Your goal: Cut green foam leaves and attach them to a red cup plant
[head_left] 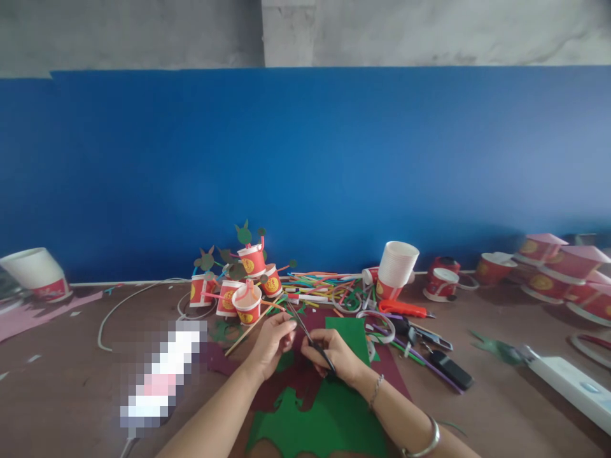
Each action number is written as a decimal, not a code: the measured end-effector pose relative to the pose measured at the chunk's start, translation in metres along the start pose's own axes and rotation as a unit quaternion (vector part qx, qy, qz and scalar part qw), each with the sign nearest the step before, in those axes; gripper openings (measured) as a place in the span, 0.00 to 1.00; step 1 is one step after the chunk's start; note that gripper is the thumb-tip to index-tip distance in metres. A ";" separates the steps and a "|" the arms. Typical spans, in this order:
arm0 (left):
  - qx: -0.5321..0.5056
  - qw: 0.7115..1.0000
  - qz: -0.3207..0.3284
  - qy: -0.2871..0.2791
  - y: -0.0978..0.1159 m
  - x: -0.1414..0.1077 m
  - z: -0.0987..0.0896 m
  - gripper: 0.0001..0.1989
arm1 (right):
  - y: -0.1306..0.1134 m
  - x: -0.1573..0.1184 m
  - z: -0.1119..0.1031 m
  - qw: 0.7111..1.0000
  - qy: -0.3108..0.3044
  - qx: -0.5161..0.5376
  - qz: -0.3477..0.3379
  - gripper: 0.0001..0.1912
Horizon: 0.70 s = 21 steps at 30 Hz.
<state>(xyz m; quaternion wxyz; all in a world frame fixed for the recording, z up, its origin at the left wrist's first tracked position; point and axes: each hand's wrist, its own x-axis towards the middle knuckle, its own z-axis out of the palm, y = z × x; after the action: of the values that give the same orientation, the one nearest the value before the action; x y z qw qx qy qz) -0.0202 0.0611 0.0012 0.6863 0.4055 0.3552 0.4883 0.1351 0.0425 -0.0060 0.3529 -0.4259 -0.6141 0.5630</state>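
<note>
My right hand (pixel 331 356) is closed around the dark handles of a pair of scissors (pixel 301 326), whose blades point up and left. Just left of the blades, my left hand (pixel 275 337) has its thumb and fingers pinched together; whatever it may hold is too small to make out. Below both hands lies a green sheet (pixel 319 423) with cut, curved edges, on top of a dark red sheet (pixel 391 375). Another green piece (pixel 347 332) sits behind my right hand.
Decorated red cups (pixel 248 304) stand behind my left hand, near straws and pens (pixel 315 286). Stacked white cups (pixel 398 262), an orange cutter (pixel 402 309) and a black key fob (pixel 451 370) are to the right. A white power strip (pixel 573 388) lies far right.
</note>
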 end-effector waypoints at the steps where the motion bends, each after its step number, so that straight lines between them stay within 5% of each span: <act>1: 0.003 1.000 0.001 0.002 0.000 0.000 0.000 0.14 | 0.000 0.000 0.000 1.000 -0.001 0.000 0.003 0.13; 21: 0.025 1.000 0.015 -0.001 0.000 0.000 -0.001 0.14 | -0.004 -0.001 0.000 1.000 -0.011 -0.001 0.001 0.12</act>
<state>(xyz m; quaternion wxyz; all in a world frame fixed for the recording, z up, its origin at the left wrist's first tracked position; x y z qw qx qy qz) -0.0207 0.0609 0.0007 0.6688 0.4284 0.3600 0.4894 0.1354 0.0419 -0.0023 0.3455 -0.4206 -0.6183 0.5670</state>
